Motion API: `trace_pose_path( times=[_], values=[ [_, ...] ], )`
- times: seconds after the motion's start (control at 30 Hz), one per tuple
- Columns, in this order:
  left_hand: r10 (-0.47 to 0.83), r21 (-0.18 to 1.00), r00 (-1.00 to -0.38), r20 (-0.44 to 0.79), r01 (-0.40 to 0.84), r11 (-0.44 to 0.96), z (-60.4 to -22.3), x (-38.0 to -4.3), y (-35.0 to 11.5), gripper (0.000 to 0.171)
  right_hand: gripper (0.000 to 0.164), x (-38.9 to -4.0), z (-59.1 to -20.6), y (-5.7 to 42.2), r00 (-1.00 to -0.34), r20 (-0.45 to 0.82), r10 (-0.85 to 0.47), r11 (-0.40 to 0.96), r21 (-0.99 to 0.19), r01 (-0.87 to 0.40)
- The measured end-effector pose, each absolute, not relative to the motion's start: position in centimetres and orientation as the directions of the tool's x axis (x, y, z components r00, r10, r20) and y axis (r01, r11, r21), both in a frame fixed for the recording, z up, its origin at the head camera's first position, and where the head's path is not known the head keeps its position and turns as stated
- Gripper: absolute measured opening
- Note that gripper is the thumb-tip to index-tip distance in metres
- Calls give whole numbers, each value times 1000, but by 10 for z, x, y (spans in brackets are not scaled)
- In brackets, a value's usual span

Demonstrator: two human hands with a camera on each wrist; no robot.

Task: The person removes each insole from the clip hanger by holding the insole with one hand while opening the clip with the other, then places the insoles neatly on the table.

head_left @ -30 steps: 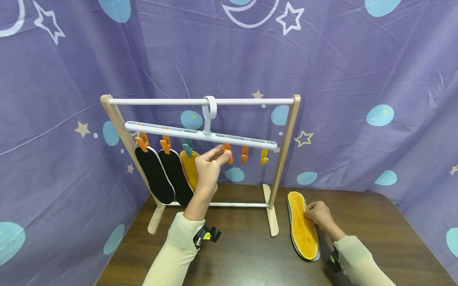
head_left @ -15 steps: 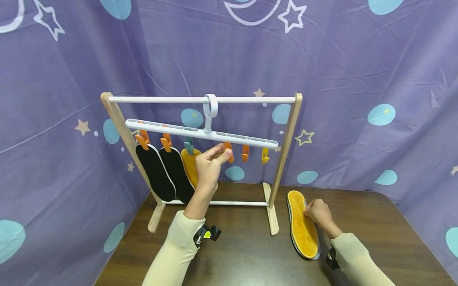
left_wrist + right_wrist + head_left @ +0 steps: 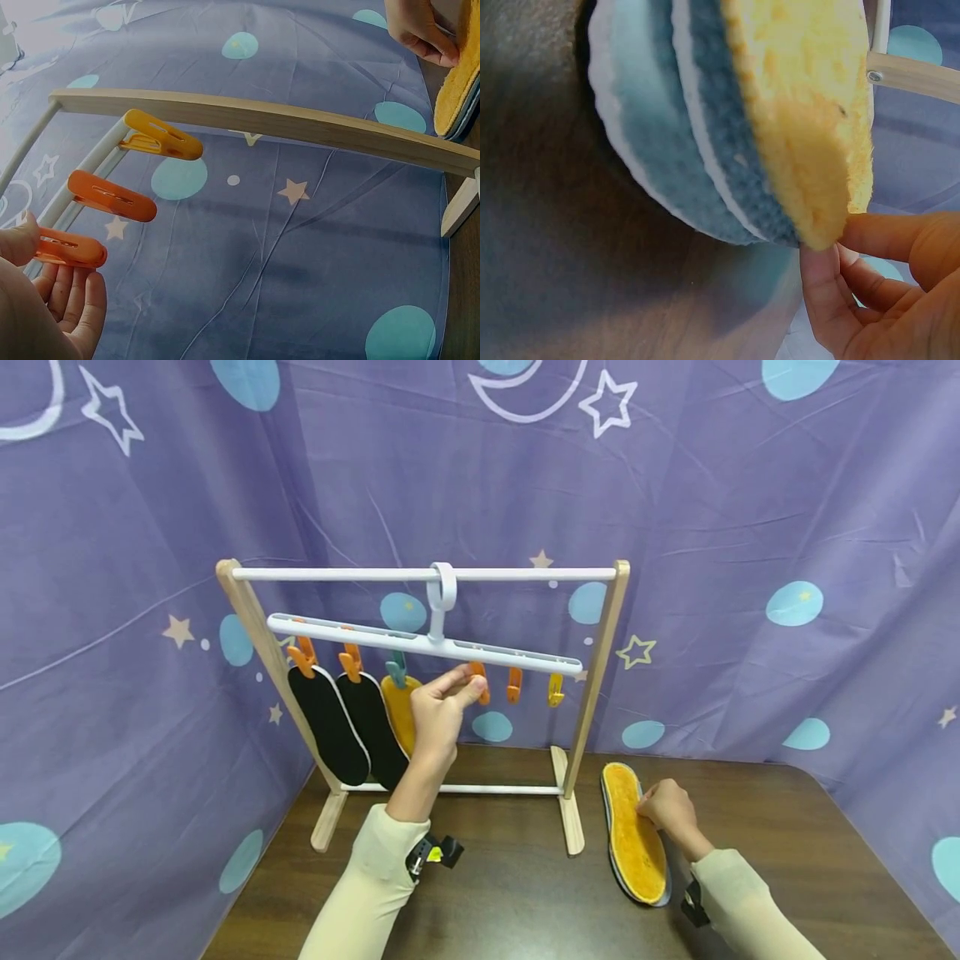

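My left hand pinches an orange clip between thumb and fingers, under the tilted white clip hanger. Beside that clip hang another orange clip and a yellow clip, with nothing in them. On the table at the right, my right hand holds the edge of a fuzzy yellow insole between thumb and fingers. Blue-grey insoles lie under it in a stack. Left of my left hand, two black insoles and a yellow insole hang from clips; my arm partly hides the yellow one.
The hanger hooks over the top white rail of a wooden rack. The rack's feet stand on the brown table. A purple patterned curtain hangs close behind.
The head view shifts slightly. Both hands keep their places, the left at the orange clip and the right at the yellow insole's edge.
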State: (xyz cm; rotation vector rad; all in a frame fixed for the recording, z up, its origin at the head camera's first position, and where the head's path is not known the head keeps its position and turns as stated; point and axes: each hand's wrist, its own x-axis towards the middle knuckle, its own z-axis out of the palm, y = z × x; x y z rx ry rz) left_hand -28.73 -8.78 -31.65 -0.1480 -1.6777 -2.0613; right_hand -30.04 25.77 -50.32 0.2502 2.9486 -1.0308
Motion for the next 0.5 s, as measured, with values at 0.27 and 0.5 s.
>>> trace_pose_path(
  times=[0.27,0.5],
  values=[
    [-284,896,-881,377,425,-127,-317,-289,-86,27,15,-301,-503,262,-984,-108,144,747,-640,180],
    [-273,896,-884,381,425,-127,-320,-289,-81,28,15,-298,-506,265,-987,-112,116,683,-712,162]
  ],
)
